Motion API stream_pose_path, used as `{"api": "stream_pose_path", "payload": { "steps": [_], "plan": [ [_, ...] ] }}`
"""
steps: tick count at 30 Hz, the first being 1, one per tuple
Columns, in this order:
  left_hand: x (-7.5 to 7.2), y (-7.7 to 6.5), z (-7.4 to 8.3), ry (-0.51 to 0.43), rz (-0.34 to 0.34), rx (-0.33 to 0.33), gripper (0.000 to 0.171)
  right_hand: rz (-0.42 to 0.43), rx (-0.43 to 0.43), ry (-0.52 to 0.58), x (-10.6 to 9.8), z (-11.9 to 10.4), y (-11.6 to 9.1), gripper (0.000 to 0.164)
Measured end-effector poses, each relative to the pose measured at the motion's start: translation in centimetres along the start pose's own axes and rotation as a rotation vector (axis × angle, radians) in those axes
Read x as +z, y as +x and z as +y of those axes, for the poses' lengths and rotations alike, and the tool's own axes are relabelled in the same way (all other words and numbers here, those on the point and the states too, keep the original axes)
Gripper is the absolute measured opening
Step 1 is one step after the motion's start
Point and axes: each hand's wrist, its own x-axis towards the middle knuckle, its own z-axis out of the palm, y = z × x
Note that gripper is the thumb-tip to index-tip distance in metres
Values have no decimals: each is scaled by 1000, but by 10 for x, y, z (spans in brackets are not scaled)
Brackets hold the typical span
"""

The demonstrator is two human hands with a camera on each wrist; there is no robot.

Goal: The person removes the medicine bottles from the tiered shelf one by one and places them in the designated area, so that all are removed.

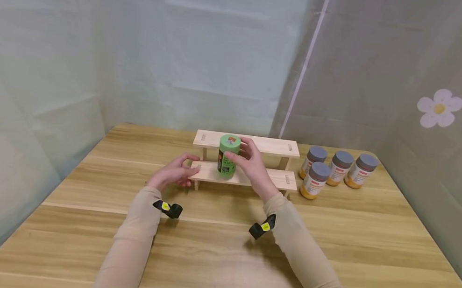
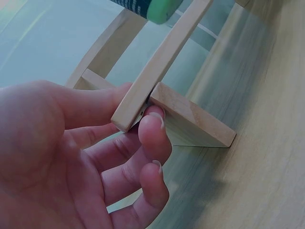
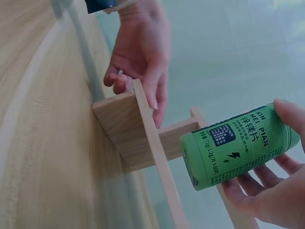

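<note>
A two-tier wooden rack (image 1: 253, 177) stands on the table. My left hand (image 1: 175, 172) grips the left end of its lower shelf, with the thumb on top and fingers beneath, as the left wrist view (image 2: 138, 102) shows from the side. My right hand (image 1: 252, 165) holds a green bottle (image 1: 227, 167) around its side, thumb in front. In the right wrist view the green bottle (image 3: 238, 145) bears a printed label and appears raised off the lower shelf. In the head view it overlaps the lower shelf's middle, so its base there is hard to judge.
Several jars (image 1: 315, 181) with grey lids and orange bottoms stand in a cluster right of the rack. The wood-grain table (image 1: 211, 254) spreads out in front. A pale curtain (image 1: 207, 52) hangs behind it.
</note>
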Motion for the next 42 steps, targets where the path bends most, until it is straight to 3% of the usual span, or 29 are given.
{"api": "stream_pose_path", "payload": {
  "steps": [13, 22, 42],
  "plan": [
    [-1, -2, -1, -5, 5, 27, 51, 60, 28, 10, -15, -9, -2, 55],
    [-2, -4, -3, -8, -4, 24, 53, 70, 50, -22, -26, -2, -7, 52],
    [-1, 2, -4, -26, -14, 21, 58, 80, 24, -84, -86, -12, -34, 52]
  ]
}}
